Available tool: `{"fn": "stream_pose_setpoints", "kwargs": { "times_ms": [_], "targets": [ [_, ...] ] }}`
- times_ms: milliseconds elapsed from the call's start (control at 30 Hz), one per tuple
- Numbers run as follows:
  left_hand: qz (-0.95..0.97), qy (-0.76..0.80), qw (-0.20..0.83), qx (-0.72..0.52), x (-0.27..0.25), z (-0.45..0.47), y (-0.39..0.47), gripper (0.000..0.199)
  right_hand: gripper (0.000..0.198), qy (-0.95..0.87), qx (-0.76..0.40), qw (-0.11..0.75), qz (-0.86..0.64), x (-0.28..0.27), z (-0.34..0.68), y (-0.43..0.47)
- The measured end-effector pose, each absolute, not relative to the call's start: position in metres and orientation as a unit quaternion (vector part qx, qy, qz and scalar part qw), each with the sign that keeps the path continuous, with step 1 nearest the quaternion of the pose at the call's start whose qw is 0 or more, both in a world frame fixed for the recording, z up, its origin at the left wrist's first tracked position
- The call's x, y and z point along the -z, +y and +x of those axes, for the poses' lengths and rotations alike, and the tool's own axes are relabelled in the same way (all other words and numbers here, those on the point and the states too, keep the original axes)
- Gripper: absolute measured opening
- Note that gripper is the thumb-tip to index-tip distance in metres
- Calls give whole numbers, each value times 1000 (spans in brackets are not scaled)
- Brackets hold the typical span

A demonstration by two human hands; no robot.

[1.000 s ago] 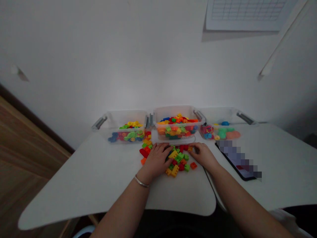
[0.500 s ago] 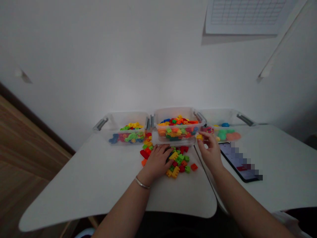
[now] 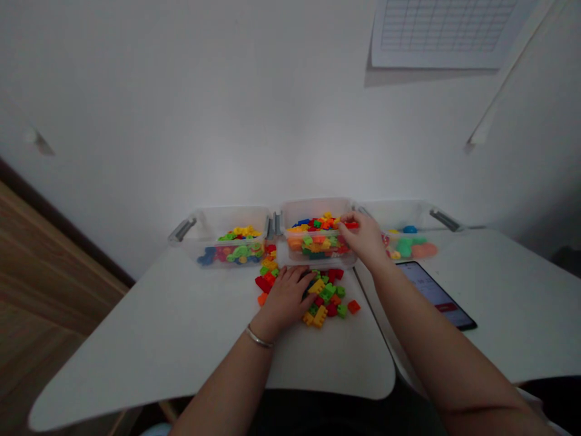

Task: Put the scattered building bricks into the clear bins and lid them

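Note:
Over a loose pile of colourful toy building blocks [image 3: 327, 294] lies my left hand [image 3: 290, 293], fingers spread across the blocks and a dark piece partly hidden beneath them. My right hand [image 3: 363, 236] reaches over the right side of the middle clear bin [image 3: 318, 261], which holds many mixed blocks. Its fingers are bent together at a small yellow building block [image 3: 336, 223], partly covered by the fingertips. A red piece shows just below these fingers, inside the bin.
To the left stands a clear bin [image 3: 190, 249] of colourful pieces. Another clear bin [image 3: 394, 209] on the right contains green, orange and blue shapes. A phone [image 3: 438, 297] lies on the white table [image 3: 181, 345], right of the seam. The wall rises directly behind the bins.
My right hand has moved left and up, from beside the right bin to over the middle bin, with the yellow building block. My left hand stays on the pile.

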State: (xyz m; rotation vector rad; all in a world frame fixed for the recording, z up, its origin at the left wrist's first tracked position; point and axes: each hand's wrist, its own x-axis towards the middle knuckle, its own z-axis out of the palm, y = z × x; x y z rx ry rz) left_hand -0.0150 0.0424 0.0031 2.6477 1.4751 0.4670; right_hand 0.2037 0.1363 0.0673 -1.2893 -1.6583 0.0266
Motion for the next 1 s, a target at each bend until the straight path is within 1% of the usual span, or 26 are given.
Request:
{"fn": "stream_pose_setpoints", "kwargs": {
  "times_ms": [100, 200, 300, 367, 433, 533, 600, 667, 733, 800, 833, 900, 1000],
  "targets": [
    [865, 477, 35, -154, -1, -15, 43, 48, 24, -704, 41, 449, -549, -65, 202, 135],
    [863, 479, 38, -154, -1, -16, 43, 48, 28, -715, 61, 430, -547, -64, 202, 131],
    [862, 480, 39, -156, 0, -16, 43, 47, 29, -726, 62, 417, -543, -63, 203, 129],
    [864, 476, 39, -158, 0, -16, 43, 47, 27, -731, 34, 424, -533, -65, 206, 128],
    [866, 473, 39, -160, 0, -16, 43, 48, 26, -732, -22, 445, -515, -70, 210, 126],
    [864, 475, 40, -161, 0, -16, 42, 47, 28, -719, -110, 485, -485, -89, 218, 117],
    [863, 478, 40, -160, -1, -16, 42, 47, 29, -726, -137, 482, -470, -106, 224, 105],
    [863, 479, 41, -156, -2, -15, 42, 48, 28, -784, -147, 403, -450, -119, 227, 92],
    [864, 478, 43, -154, -3, -15, 42, 48, 23, -848, -153, 289, -418, -122, 227, 78],
    [864, 476, 43, -155, -4, -14, 43, 47, 13, -879, -149, 182, -414, -111, 225, 67],
    [865, 476, 41, -156, -4, -14, 43, 47, 9, -884, -134, 152, -422, -102, 223, 63],
    [864, 478, 42, -153, -4, -14, 44, 47, 18, -887, -96, 112, -437, -79, 220, 57],
    [861, 484, 49, -146, -3, -14, 44, 49, 27, -877, -74, 23, -474, -50, 214, 55]
  ]
}}
